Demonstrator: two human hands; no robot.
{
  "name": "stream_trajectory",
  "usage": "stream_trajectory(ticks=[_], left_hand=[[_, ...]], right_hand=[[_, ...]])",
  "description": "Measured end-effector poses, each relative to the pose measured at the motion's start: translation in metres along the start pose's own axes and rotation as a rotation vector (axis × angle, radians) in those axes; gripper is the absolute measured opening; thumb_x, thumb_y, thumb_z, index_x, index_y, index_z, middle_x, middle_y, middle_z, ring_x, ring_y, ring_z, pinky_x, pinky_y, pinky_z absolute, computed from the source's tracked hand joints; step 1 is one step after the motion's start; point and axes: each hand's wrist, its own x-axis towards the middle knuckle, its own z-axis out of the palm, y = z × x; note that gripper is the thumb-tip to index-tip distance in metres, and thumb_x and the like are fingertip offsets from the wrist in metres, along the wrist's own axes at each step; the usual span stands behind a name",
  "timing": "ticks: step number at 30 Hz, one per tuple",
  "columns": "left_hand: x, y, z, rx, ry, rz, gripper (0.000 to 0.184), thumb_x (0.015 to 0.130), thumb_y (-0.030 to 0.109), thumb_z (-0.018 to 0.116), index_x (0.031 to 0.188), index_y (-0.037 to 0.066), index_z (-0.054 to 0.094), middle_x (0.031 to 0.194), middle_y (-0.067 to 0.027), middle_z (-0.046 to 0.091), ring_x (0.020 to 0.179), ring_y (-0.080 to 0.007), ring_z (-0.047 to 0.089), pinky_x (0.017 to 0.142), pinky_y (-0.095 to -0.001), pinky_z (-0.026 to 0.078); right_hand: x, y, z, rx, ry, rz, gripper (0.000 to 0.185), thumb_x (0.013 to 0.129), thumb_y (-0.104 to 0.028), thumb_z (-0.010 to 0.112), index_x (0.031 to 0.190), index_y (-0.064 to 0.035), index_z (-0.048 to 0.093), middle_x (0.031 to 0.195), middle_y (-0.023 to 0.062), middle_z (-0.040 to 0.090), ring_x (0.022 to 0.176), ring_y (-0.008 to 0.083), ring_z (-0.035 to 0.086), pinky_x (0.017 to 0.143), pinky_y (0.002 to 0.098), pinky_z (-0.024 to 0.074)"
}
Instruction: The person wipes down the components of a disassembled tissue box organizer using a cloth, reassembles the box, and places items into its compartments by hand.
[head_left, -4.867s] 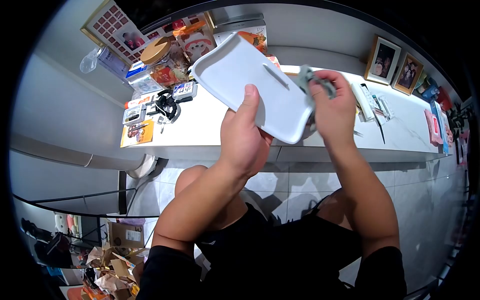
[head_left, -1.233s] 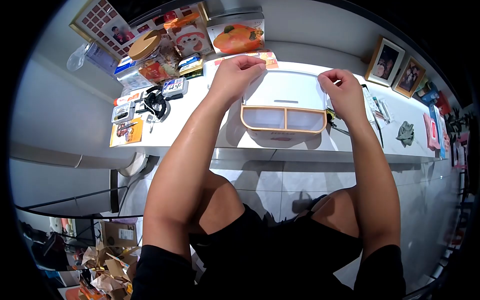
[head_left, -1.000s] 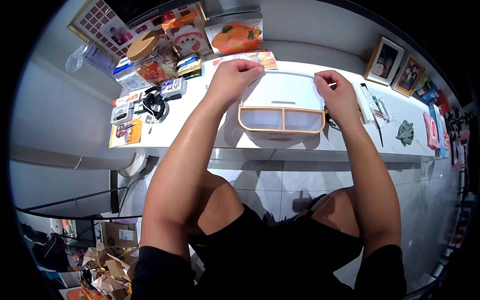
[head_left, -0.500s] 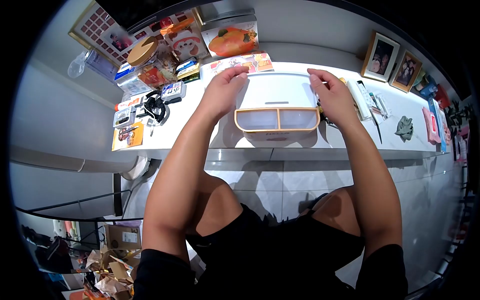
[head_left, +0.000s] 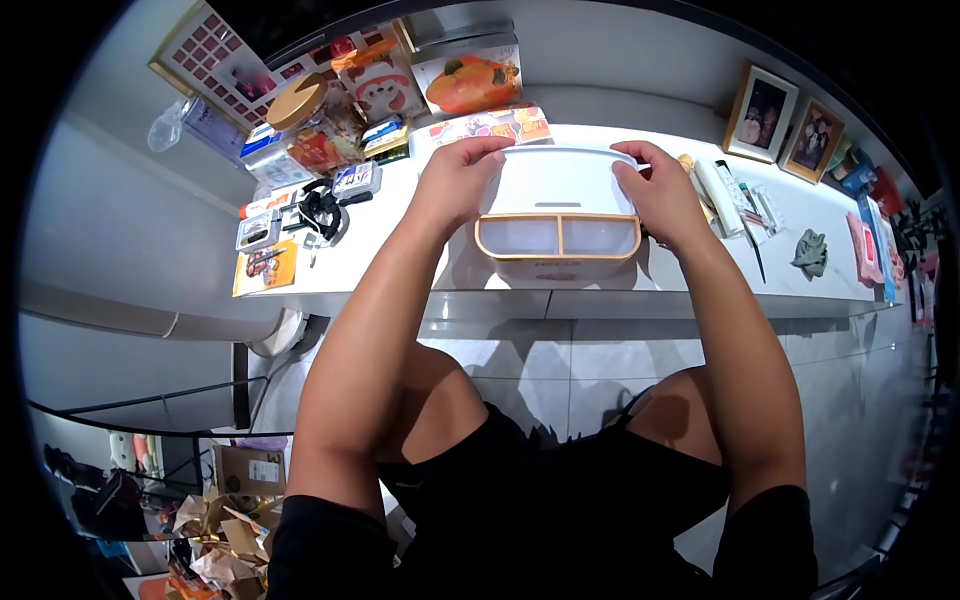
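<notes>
Seating the white plastic lid [head_left: 563,182] atop a tan-rimmed white box [head_left: 558,269], I reckon; both hands [head_left: 455,182] [head_left: 660,192] pinch its far corners; press evenly next.

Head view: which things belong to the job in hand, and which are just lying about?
Probably part of the job:
white lid, left hand and right hand at its far corners
divided box, partly beneath it
grey cloth, earlier in the right hand, now on the table

Apparently just lying about:
orange-fruit box
framed photos
wooden-lidded jar
pink pack
</notes>
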Motion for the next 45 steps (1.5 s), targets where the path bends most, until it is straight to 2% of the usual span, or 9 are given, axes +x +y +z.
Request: stream_trajectory(ticks=[8, 10, 16, 27, 30, 31, 34, 42, 45], left_hand=[[-0.011, 0.005, 0.000, -0.158, 0.121, 0.054, 0.041, 0.107, 0.015, 0.064, 0.147, 0.005, 0.065, 0.142, -0.0051, 0.070, 0.128, -0.0162, 0.064, 0.110, -0.0297, 0.047], [-0.012, 0.001, -0.013, -0.187, 0.104, 0.170, 0.049, 0.107, 0.019, 0.064, 0.154, 0.008, 0.058, 0.149, -0.0048, 0.065, 0.130, -0.0169, 0.061, 0.107, -0.0323, 0.047], [-0.035, 0.001, -0.009, -0.166, -0.181, -0.185, 0.069, 0.093, 0.025, 0.069, 0.156, 0.010, 0.044, 0.129, -0.0100, 0.063, 0.118, -0.0230, 0.064, 0.097, -0.0388, 0.056], [-0.080, 0.029, -0.017, -0.699, -0.005, -0.132, 0.068, 0.087, 0.013, 0.066, 0.152, 0.009, 0.047, 0.135, -0.0114, 0.064, 0.122, -0.0243, 0.065, 0.105, -0.0407, 0.055], [-0.100, 0.026, -0.021, -0.266, 0.013, 0.413, 0.075, 0.079, 0.029, 0.077, 0.147, 0.008, 0.052, 0.139, -0.0177, 0.057, 0.128, -0.0318, 0.059, 0.110, -0.0438, 0.049], [-0.102, 0.035, -0.031, 0.314, 0.220, 0.820, 0.072, 0.075, 0.032, 0.078, 0.139, 0.007, 0.058, 0.142, -0.0222, 0.051, 0.134, -0.0363, 0.052, 0.113, -0.0499, 0.043], [-0.139, 0.054, -0.011, 0.647, 0.455, 1.215, 0.072, 0.080, 0.052, 0.074, 0.135, 0.009, 0.055, 0.145, -0.0306, 0.044, 0.139, -0.0451, 0.045, 0.113, -0.0572, 0.041], [-0.155, 0.056, -0.011, 0.780, 0.601, 1.311, 0.074, 0.086, 0.041, 0.068, 0.143, 0.004, 0.041, 0.141, -0.0144, 0.042, 0.148, -0.0459, 0.033, 0.119, -0.0592, 0.037], [-0.143, 0.029, -0.007, 0.474, 0.597, 1.052, 0.087, 0.081, 0.034, 0.080, 0.150, 0.005, 0.037, 0.147, -0.0180, 0.037, 0.150, -0.0430, 0.027, 0.123, -0.0582, 0.028]], right_hand=[[0.010, 0.028, 0.007, -0.024, 0.130, -0.063, 0.042, 0.101, -0.034, 0.068, 0.131, -0.0057, 0.073, 0.122, 0.0148, 0.074, 0.115, 0.0279, 0.069, 0.099, 0.0417, 0.0551], [-0.008, 0.021, -0.002, -0.313, 0.293, -0.506, 0.038, 0.101, -0.034, 0.067, 0.126, -0.0059, 0.075, 0.127, 0.0146, 0.073, 0.121, 0.0304, 0.065, 0.106, 0.0432, 0.0510], [-0.057, -0.005, 0.043, -0.709, 0.209, -0.695, 0.044, 0.095, -0.046, 0.073, 0.125, -0.0143, 0.079, 0.140, 0.0102, 0.069, 0.142, 0.0335, 0.052, 0.115, 0.0623, 0.0352], [-0.063, 0.013, 0.023, -0.176, 0.062, -0.962, 0.036, 0.088, -0.027, 0.072, 0.122, -0.0175, 0.077, 0.137, 0.0052, 0.069, 0.146, 0.0245, 0.052, 0.122, 0.0594, 0.0240], [-0.068, 0.013, 0.024, -0.236, 0.024, -1.049, 0.059, 0.085, -0.023, 0.073, 0.143, -0.0147, 0.065, 0.155, 0.0152, 0.055, 0.154, 0.0328, 0.042, 0.124, 0.0574, 0.0232], [-0.070, 0.011, 0.038, 0.082, 0.332, -1.165, 0.073, 0.084, -0.023, 0.074, 0.153, -0.0126, 0.054, 0.162, 0.0226, 0.042, 0.156, 0.0386, 0.035, 0.126, 0.0581, 0.0217], [-0.089, 0.010, 0.044, 0.412, 0.656, -1.344, 0.099, 0.081, -0.021, 0.074, 0.169, -0.0073, 0.030, 0.170, 0.0386, 0.008, 0.158, 0.0520, 0.020, 0.129, 0.0595, 0.0167], [-0.131, -0.021, 0.031, 0.110, -0.004, -1.062, 0.092, 0.081, -0.023, 0.074, 0.162, 0.0011, 0.038, 0.166, 0.0317, 0.022, 0.155, 0.0477, 0.028, 0.127, 0.0524, 0.0253], [-0.136, -0.027, 0.043, 0.575, -0.008, -0.553, 0.110, 0.091, -0.052, 0.075, 0.165, 0.0058, 0.018, 0.165, 0.0344, 0.019, 0.158, 0.0484, 0.017, 0.129, 0.0549, 0.0206]])
